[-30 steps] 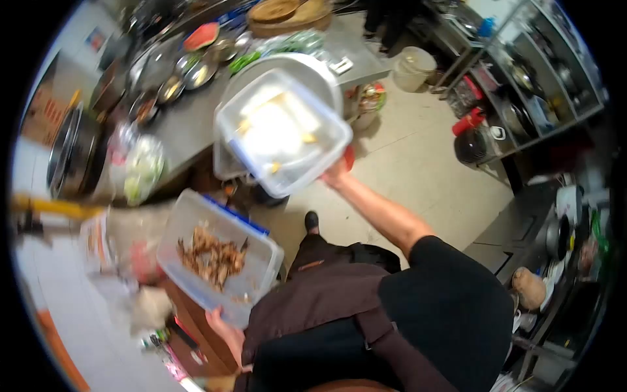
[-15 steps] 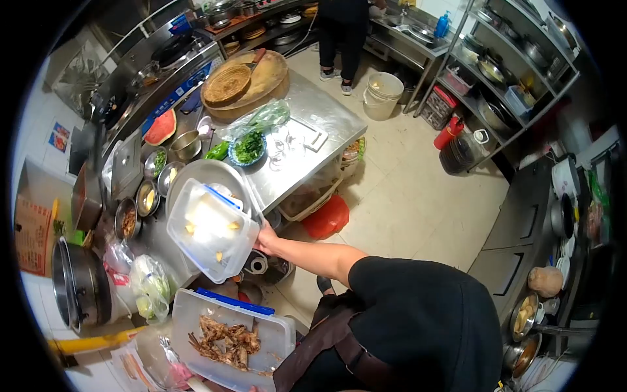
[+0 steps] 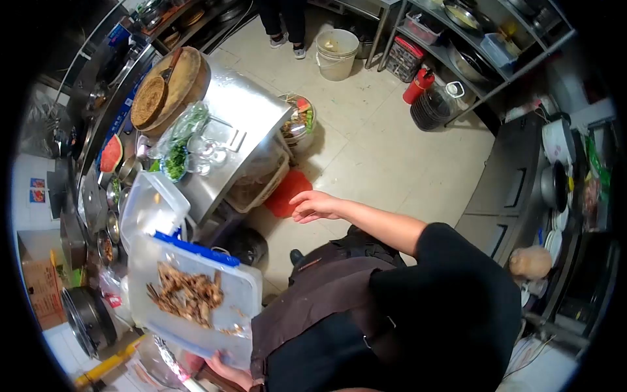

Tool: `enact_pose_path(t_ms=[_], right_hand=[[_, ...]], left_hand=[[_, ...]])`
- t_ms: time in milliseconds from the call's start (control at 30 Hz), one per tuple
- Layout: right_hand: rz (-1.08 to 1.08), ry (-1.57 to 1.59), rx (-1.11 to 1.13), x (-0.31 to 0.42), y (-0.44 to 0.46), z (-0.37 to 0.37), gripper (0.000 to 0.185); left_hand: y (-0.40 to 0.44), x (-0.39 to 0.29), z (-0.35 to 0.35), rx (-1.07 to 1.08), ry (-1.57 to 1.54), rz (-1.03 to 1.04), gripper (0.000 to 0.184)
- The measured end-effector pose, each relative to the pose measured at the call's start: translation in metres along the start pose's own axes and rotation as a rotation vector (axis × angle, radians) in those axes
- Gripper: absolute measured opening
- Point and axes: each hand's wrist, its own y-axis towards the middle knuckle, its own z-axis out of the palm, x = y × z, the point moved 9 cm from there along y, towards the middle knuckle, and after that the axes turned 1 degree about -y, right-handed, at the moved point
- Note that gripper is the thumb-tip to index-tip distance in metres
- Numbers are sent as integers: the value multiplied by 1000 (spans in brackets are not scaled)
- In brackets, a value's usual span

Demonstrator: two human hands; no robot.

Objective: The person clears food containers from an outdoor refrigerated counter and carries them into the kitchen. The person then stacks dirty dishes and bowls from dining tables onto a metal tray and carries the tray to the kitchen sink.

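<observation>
A kitchen worker in a black short-sleeved top and brown apron [image 3: 326,294] holds a clear plastic tub [image 3: 241,291] of brown, meat-like pieces [image 3: 186,297] just in front of the body, at the worker's left. The left hand [image 3: 230,372] is clamped on the tub's near edge, its fingertips partly hidden. The right hand [image 3: 316,206] is empty — fingers apart and loosely curled — raised over the floor, well apart from the tub and seen beside a red plastic bag [image 3: 284,195].

Just beyond the first container, a second tub [image 3: 157,210] shows at the side of a steel counter [image 3: 245,98]. The counter also bears a bowl of chopped greens [image 3: 175,163] and a thick round wooden block [image 3: 189,75].

Print appears in several spots: pale characters on a blue panel [image 3: 121,112] behind the counter, text on an orange-brown sheet [image 3: 42,287] at far left, and a small mark on the apron's upper edge — all too small or blurred to read. At the top of the view, another person's dark-trousered legs [image 3: 282,19] stand near a white bucket [image 3: 337,59].
</observation>
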Motion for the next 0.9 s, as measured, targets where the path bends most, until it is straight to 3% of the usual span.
enact_pose_path(t_ms=[67, 133, 233, 300, 367, 433, 533, 600, 633, 700, 767, 833, 900], right_hand=[[-63, -54, 45, 28, -43, -17, 39], [-232, -112, 156, 64, -73, -25, 40], [-663, -302, 144, 147, -137, -15, 42], [-998, -817, 81, 209, -203, 6, 44], [-1193, -975, 150, 232, -237, 17, 49], [-1192, -1313, 157, 243, -246, 19, 55], [-915, -1639, 146, 249, -237, -7, 63], [-656, -1694, 183, 257, -224, -43, 63], [-654, -1711, 235, 270, -222, -49, 63], [-183, -1668, 213, 282, -217, -89, 61], [-292, -1663, 184, 310, -201, -114, 54], [-284, -1778, 99, 333, -184, -155, 37], [-452, -1813, -35, 356, -162, -189, 18]], left_hand=[[-32, -19, 45, 5, 111, 47, 40], [-23, 11, 66, 185, 19, -90, 35], [-59, -6, 155, 224, -53, -105, 36], [-88, -27, 223, 323, -50, -109, 36], [-106, -34, 282, 446, -16, -116, 35], [-121, -41, 347, 566, 53, -135, 34], [-143, -44, 425, 663, 149, -56, 45], [-152, -44, 484, 779, 168, -1, 49], [-152, -33, 507, 780, 175, -14, 50], [-168, -28, 568, 885, 124, -116, 51], [-173, -39, 622, 948, 18, -250, 52], [-168, -18, 688, 932, 29, -279, 53], [-162, -1, 748, 973, 72, -316, 54]])
